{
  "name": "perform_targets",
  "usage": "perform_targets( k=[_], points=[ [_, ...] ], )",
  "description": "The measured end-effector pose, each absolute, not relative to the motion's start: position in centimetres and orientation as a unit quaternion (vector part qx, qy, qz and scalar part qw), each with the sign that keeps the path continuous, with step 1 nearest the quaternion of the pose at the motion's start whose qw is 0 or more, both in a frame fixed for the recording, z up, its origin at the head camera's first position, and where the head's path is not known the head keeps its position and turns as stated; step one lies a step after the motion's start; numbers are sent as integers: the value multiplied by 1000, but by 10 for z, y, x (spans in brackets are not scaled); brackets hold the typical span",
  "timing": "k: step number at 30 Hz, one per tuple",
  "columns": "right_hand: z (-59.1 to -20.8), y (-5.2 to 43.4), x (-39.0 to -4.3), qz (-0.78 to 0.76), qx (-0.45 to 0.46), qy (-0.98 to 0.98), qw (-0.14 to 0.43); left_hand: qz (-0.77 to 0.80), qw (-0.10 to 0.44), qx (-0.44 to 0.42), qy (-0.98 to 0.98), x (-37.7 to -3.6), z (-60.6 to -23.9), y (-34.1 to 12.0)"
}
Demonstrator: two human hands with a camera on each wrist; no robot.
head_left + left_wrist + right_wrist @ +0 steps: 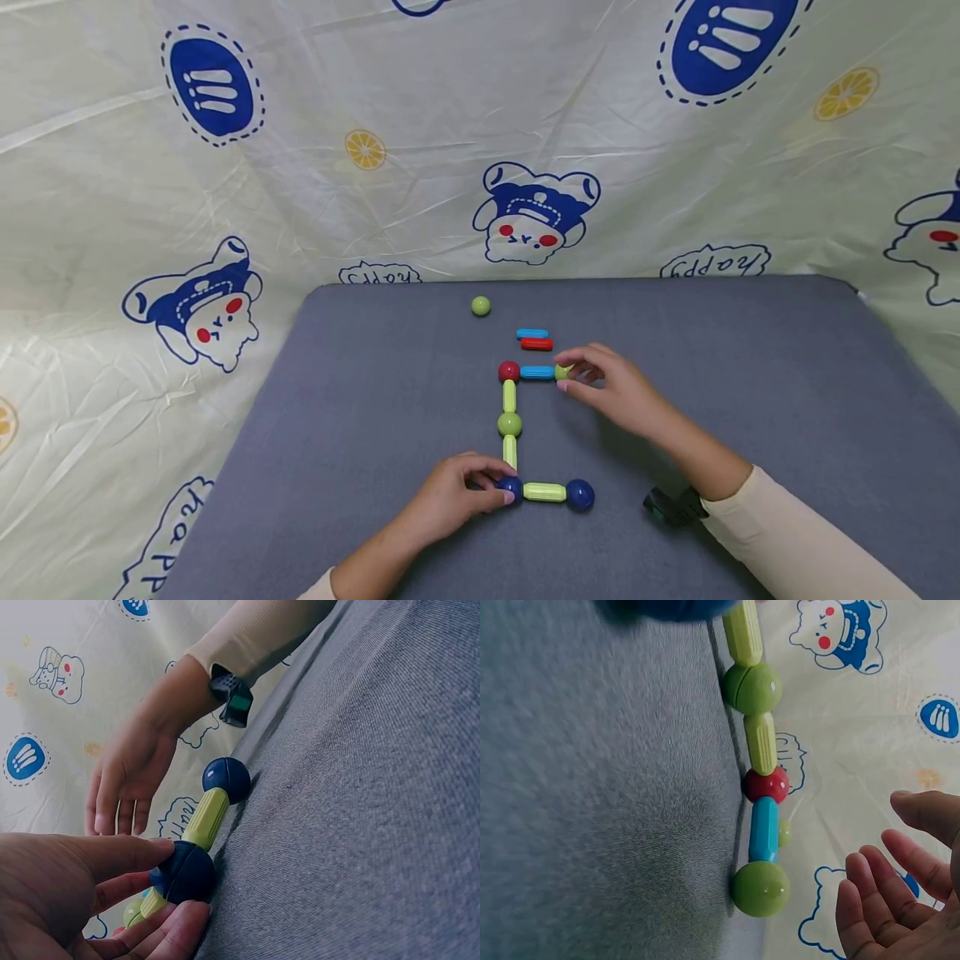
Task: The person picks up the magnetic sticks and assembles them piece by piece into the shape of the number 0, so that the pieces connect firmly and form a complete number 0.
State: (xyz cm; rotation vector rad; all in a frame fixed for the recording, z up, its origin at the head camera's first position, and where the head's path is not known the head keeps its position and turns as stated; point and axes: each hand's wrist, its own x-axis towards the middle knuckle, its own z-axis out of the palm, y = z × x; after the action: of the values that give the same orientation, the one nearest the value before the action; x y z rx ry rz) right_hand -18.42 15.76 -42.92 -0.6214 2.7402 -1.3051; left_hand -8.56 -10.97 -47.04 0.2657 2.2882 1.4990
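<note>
Magnetic rods and balls form a chain (510, 425) lying flat on the grey worktop (375, 392), shaped like three sides of a box, and both hands sit at its two ends. Along the far side, a red ball (509, 371) joins a blue rod (537, 372) that ends in a green ball (562, 372). From the red ball a lime rod (509, 395), a second green ball (509, 424) and another lime rod (510, 451) run toward the person to a dark blue ball (511, 485). From there a lime rod (544, 492) leads right to a second dark blue ball (580, 494).

The left hand (453, 498) pinches the near-corner dark blue ball between thumb and fingertips; the left wrist view shows that ball (187, 874) clasped on both sides. The right hand (607, 387) is at the far end of the chain, its fingertips bent beside the green ball there. In the right wrist view that ball (760, 888) stands free, with the fingers (870, 900) spread and just apart from it, holding nothing.

Beyond the chain, a loose blue rod (532, 334) and a red rod (537, 344) lie side by side, touching. A single green ball (481, 306) lies farther back, well apart. A printed cloth (225, 167) hangs behind the worktop.
</note>
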Motion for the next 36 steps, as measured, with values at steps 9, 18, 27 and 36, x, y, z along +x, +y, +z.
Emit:
perform_targets(
  k=[9, 18, 27, 36],
  points=[
    [-437, 150, -215, -431, -169, 885, 40, 538, 197, 92, 814, -86, -470, -110],
    [-448, 147, -240, -403, -168, 898, 55, 535, 205, 87, 815, -86, -468, -110],
    [-458, 143, -263, -389, -161, 904, 70, 538, 209, 85, 812, -88, -468, -110],
    [-466, 142, -277, -363, -148, 915, 91, 543, 204, 88, 810, -86, -468, -111]
  ],
)
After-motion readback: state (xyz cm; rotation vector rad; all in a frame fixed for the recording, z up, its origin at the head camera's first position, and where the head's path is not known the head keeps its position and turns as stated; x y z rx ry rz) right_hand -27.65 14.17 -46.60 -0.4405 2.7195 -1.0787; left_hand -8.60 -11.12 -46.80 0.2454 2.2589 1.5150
